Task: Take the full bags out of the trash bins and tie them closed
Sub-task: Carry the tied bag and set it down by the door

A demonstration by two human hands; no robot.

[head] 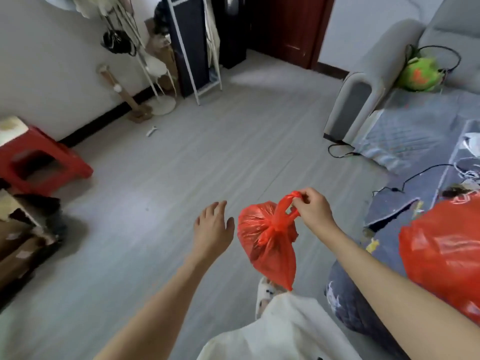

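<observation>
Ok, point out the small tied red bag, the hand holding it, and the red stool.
small tied red bag (267, 237), head view, on the knot.
right hand (313, 207), head view, on its back.
red stool (39, 162), head view, on the seat.

Layout of the room around the hanging bag

A tied bag (268, 240) is held over the floor (155, 203) by the right hand (311, 207), with the left hand (213, 226) just beside it on the left. A second bag (441, 253) is seen on the sofa (415, 131) at right; a stool (39, 162) is set at far left.
</observation>
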